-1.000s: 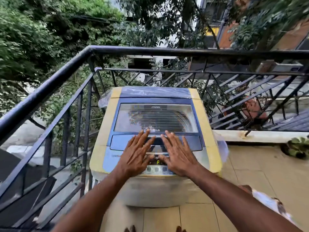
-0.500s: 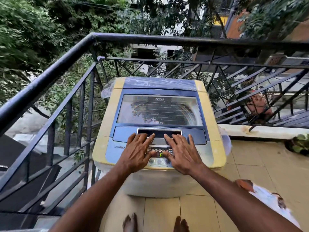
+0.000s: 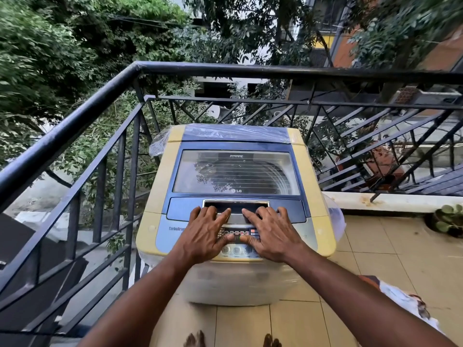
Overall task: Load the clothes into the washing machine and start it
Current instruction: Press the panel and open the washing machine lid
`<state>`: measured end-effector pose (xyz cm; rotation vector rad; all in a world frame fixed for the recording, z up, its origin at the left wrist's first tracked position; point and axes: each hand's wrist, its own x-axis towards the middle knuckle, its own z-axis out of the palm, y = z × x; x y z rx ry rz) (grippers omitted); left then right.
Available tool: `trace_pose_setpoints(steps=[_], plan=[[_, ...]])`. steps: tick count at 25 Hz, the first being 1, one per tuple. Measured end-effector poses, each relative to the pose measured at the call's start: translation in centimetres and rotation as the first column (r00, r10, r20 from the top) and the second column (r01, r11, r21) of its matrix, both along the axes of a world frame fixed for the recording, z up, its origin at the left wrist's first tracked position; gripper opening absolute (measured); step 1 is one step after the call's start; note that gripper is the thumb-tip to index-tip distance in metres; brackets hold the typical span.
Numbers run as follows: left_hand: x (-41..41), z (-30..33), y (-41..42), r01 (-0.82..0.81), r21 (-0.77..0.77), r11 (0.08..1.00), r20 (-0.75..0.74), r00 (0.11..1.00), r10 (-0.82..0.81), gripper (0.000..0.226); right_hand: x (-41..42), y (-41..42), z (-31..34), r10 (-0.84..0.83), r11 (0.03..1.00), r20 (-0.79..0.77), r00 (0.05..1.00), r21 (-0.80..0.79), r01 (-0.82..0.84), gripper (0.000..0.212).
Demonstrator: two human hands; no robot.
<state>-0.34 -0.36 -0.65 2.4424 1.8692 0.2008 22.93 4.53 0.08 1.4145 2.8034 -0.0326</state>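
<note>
A top-loading washing machine (image 3: pixel 235 171), yellow and blue with a clear lid that is closed, stands in the balcony corner. My left hand (image 3: pixel 205 234) lies flat on the left of its control panel (image 3: pixel 239 232), fingertips reaching the lid handle recess (image 3: pixel 235 205). My right hand (image 3: pixel 270 234) lies flat on the right side of the panel, fingers spread, thumb on the lit display. Neither hand holds anything. A white and orange piece of cloth (image 3: pixel 406 304) lies on the floor at the right, partly behind my right arm.
A black metal railing (image 3: pixel 105 96) runs along the left and behind the machine. Plastic wrap (image 3: pixel 333 221) hangs on the machine's sides. A potted plant (image 3: pixel 448 221) sits by the right ledge. My bare feet (image 3: pixel 233 340) stand on beige tiles in front.
Both hands slid back from the lid toward the control panel and now rest over its buttons. The view has shifted slightly.
</note>
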Motion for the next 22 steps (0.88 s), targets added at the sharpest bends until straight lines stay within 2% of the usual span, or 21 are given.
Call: trace_pose_setpoints(steps=[6,9,11,14,18,22], plan=[[-0.9,3.2,1.8,0.059,0.049,0.997,-0.053,0.997,-0.056,0.074,0.6,1.9,2.5,0.094,0.992,-0.043,0.995,0.093,-0.090,0.065],[-1.6,6.6,4.2,0.106,0.112,0.988,-0.140,0.986,-0.090,0.066,0.6,4.3,6.0,0.159,0.976,-0.007,0.987,0.153,-0.156,0.075],[-2.2,9.4,6.0,0.112,0.144,0.983,-0.160,0.983,-0.088,0.064,0.6,5.8,8.9,0.192,0.961,-0.010,0.981,0.202,-0.186,0.074],[-3.0,13.6,7.7,0.134,0.202,0.970,-0.088,0.989,-0.118,0.067,0.8,7.5,12.9,0.230,0.940,-0.149,0.962,0.290,-0.180,0.061],[-4.0,17.6,10.4,0.105,0.368,0.924,0.051,0.990,-0.133,0.066,0.4,10.6,17.3,0.214,0.925,-0.343,0.915,0.371,-0.077,0.039],[-3.8,19.9,13.7,0.121,0.539,0.834,0.013,0.988,-0.151,0.057,-0.5,14.2,19.6,0.189,0.883,-0.477,0.859,0.466,0.065,0.034]])
